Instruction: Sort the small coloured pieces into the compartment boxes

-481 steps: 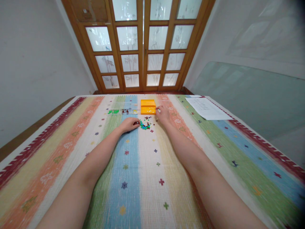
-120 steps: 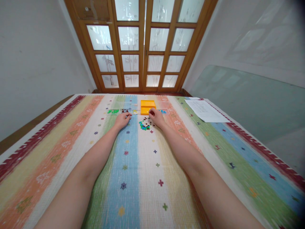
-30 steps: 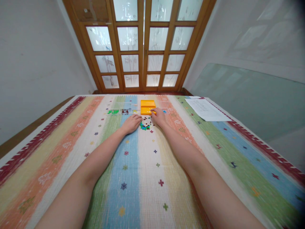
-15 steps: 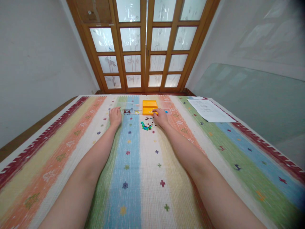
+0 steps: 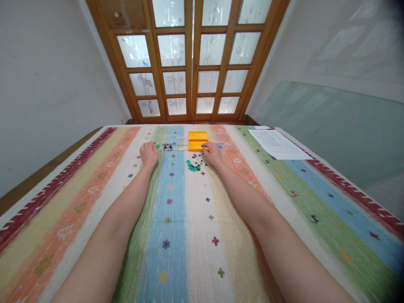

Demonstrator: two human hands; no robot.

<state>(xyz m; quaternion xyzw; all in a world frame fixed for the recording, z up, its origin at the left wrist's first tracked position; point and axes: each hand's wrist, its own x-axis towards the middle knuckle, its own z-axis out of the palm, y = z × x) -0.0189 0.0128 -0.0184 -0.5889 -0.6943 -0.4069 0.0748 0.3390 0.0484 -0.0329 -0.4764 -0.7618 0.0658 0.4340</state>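
A low clear plastic case (image 5: 175,140) with compartments lies at the table's far side. Its sections hold green pieces (image 5: 158,147), dark red pieces (image 5: 168,146), yellow pieces (image 5: 181,147) and blue pieces (image 5: 220,146). Between the clear sections sits an open orange box (image 5: 198,136), with small pale bits in its near part. My left hand (image 5: 149,154) rests at the case's left end, fingers loosely bent and apart. My right hand (image 5: 212,153) is at the orange box's near right corner, its fingertips closed together; anything between them is too small to name.
A loose pile of small green, blue and dark red pieces (image 5: 193,165) lies on the cloth before the orange box. Printed paper sheets (image 5: 279,144) lie at the far right. A striped tablecloth (image 5: 170,261) covers the table; wooden glazed doors (image 5: 192,75) stand behind it.
My left hand has shifted slightly left, and the green pieces at the case's left end now show. My right hand stays at the orange box with little visible movement.
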